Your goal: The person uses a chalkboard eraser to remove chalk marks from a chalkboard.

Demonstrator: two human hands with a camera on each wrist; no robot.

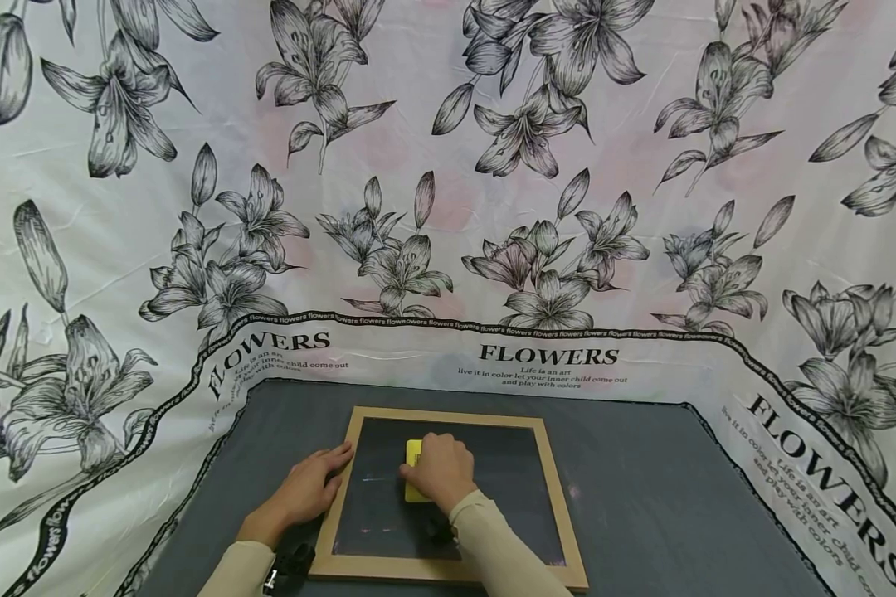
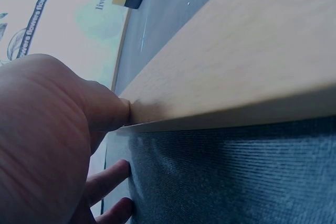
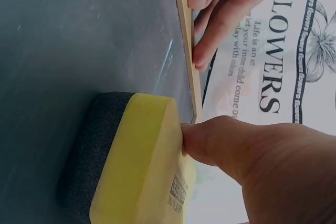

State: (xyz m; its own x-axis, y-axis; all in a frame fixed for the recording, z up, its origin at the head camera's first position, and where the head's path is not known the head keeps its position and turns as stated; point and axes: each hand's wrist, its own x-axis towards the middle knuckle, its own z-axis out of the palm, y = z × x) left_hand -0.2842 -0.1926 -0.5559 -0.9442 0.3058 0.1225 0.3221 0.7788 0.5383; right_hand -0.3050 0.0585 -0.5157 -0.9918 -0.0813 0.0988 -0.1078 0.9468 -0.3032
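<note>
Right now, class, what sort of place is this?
Probably an indoor tabletop work area: white flower-printed sheeting, a grey textured surface and a wood-framed dark board.

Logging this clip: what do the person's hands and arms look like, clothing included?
The left sleeve and right sleeve are plain, cream and wrist-length. The left hand and right hand are ungloved. A black device with a small white mark sits by the left sleeve.
</note>
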